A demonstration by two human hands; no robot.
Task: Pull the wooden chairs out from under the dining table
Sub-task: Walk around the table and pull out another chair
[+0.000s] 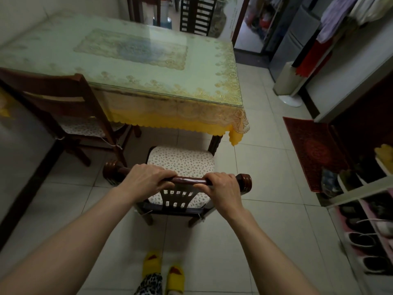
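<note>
A dark wooden chair with a speckled seat cushion stands right in front of me, its seat mostly out from under the dining table. My left hand and my right hand both grip its round top rail. The table carries a glass top over a yellow lace cloth. A second wooden chair sits at the left, its cushioned seat partly under the table's near edge. Two more dark chair backs stand beyond the far side of the table.
A shoe rack with several shoes lines the right wall, beside a red mat. A white fan base stands farther back on the right. A dark cabinet fills the left. My feet in yellow slippers rest on pale tiles.
</note>
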